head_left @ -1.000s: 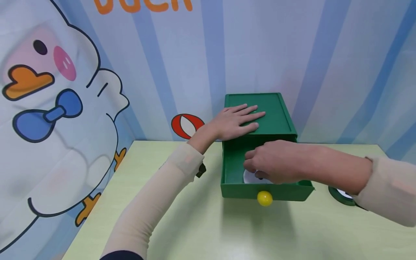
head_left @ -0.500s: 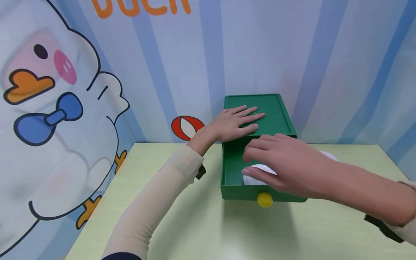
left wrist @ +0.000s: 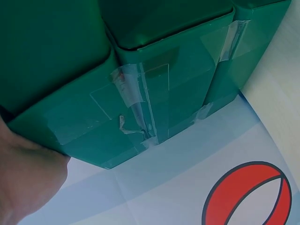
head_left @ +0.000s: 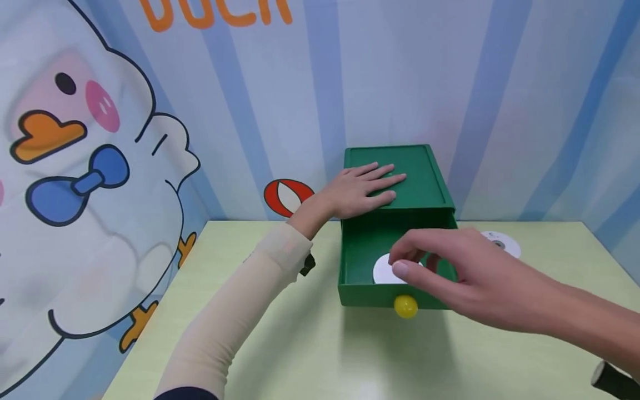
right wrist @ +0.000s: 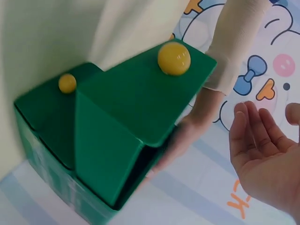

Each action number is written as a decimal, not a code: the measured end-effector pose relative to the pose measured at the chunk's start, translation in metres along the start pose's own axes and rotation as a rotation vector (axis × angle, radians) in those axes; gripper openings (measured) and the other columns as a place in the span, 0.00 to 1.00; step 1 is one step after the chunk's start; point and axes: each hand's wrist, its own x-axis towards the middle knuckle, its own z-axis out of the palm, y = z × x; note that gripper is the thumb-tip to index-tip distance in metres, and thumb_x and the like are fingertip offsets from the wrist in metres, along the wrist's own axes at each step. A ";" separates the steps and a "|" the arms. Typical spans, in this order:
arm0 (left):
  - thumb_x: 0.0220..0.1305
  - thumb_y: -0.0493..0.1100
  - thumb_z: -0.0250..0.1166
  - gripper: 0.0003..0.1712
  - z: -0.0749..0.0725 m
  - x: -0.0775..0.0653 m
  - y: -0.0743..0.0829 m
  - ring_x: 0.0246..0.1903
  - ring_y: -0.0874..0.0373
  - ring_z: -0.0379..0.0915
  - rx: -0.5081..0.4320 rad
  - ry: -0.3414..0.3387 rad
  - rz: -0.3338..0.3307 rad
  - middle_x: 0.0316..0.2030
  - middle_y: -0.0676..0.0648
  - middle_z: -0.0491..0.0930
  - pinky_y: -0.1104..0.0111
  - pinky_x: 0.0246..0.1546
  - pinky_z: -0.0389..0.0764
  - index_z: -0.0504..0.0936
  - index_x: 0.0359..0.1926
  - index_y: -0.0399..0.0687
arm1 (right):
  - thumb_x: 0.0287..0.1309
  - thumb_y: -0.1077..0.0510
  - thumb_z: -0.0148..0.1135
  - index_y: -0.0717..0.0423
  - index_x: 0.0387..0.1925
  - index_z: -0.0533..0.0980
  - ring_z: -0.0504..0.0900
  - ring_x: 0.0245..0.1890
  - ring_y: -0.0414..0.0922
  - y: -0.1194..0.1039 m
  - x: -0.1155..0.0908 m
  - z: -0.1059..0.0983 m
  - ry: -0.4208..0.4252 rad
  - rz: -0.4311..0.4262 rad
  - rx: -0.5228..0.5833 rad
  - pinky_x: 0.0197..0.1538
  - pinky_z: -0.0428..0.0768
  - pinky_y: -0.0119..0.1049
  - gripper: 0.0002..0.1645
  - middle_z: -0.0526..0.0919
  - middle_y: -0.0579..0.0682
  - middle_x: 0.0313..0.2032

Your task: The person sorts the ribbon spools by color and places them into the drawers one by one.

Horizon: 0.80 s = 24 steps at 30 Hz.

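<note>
My left hand (head_left: pixel 357 191) lies flat with spread fingers on top of a green drawer cabinet (head_left: pixel 417 172). The upper drawer (head_left: pixel 365 295) is pulled out, with a yellow knob (head_left: pixel 405 306) on its front. Inside it, near the front, lies a white disc (head_left: pixel 385 270), partly covered by my right fingertips in the head view. My right hand (head_left: pixel 480 283) is over the drawer's right front part, fingers loosely bent and thumb apart. In the right wrist view nothing is between the fingers (right wrist: pixel 255 133) and palm.
On the table (head_left: pixel 280 344), a shiny disc (head_left: pixel 505 244) with a centre hole lies right of the cabinet, partly behind my right hand. A second, lower drawer with its own yellow knob (right wrist: pixel 67 83) is pushed in. Behind the cabinet stands a striped blue wall cloth (head_left: pixel 400 72).
My right hand has come away from the white disc, towards the right and nearer to me, its fingers loosening. A green-rimmed round thing at the right is now hidden. My left hand stays put.
</note>
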 end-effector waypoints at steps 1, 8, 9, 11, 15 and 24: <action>0.83 0.68 0.38 0.36 0.000 0.000 0.000 0.85 0.54 0.32 -0.003 0.001 -0.002 0.86 0.60 0.41 0.49 0.83 0.42 0.46 0.86 0.76 | 0.79 0.51 0.60 0.33 0.52 0.82 0.83 0.43 0.32 0.002 -0.003 0.001 -0.002 0.014 0.025 0.44 0.83 0.33 0.10 0.85 0.29 0.45; 0.84 0.68 0.38 0.36 0.002 0.001 -0.001 0.85 0.54 0.33 -0.012 0.010 -0.004 0.86 0.59 0.42 0.49 0.83 0.42 0.47 0.86 0.75 | 0.82 0.53 0.56 0.36 0.51 0.82 0.85 0.45 0.39 0.019 -0.016 0.007 -0.049 0.095 0.175 0.45 0.84 0.35 0.10 0.87 0.36 0.44; 0.84 0.68 0.38 0.36 0.002 0.002 -0.001 0.85 0.54 0.33 -0.009 0.011 -0.003 0.86 0.59 0.42 0.50 0.83 0.43 0.47 0.86 0.75 | 0.82 0.53 0.55 0.37 0.51 0.82 0.85 0.45 0.39 0.021 -0.018 0.007 -0.058 0.105 0.198 0.45 0.84 0.35 0.10 0.87 0.37 0.44; 0.84 0.68 0.38 0.36 0.003 0.003 -0.001 0.85 0.54 0.34 -0.007 0.013 -0.001 0.86 0.59 0.42 0.50 0.83 0.43 0.47 0.86 0.75 | 0.82 0.54 0.54 0.39 0.52 0.82 0.85 0.45 0.40 0.026 -0.021 0.009 -0.065 0.109 0.230 0.46 0.85 0.36 0.11 0.87 0.39 0.44; 0.84 0.67 0.39 0.36 0.004 0.004 -0.001 0.85 0.54 0.34 -0.014 0.017 -0.002 0.86 0.59 0.43 0.50 0.83 0.42 0.48 0.86 0.74 | 0.82 0.56 0.54 0.43 0.52 0.81 0.85 0.43 0.42 0.033 -0.026 0.013 -0.074 0.115 0.261 0.45 0.85 0.35 0.10 0.86 0.42 0.42; 0.84 0.67 0.39 0.35 0.003 0.004 -0.001 0.85 0.54 0.34 -0.005 0.012 -0.007 0.86 0.59 0.42 0.51 0.83 0.42 0.48 0.86 0.74 | 0.81 0.57 0.56 0.44 0.55 0.81 0.86 0.39 0.40 0.049 -0.041 0.022 -0.097 0.159 0.259 0.40 0.83 0.34 0.10 0.86 0.41 0.41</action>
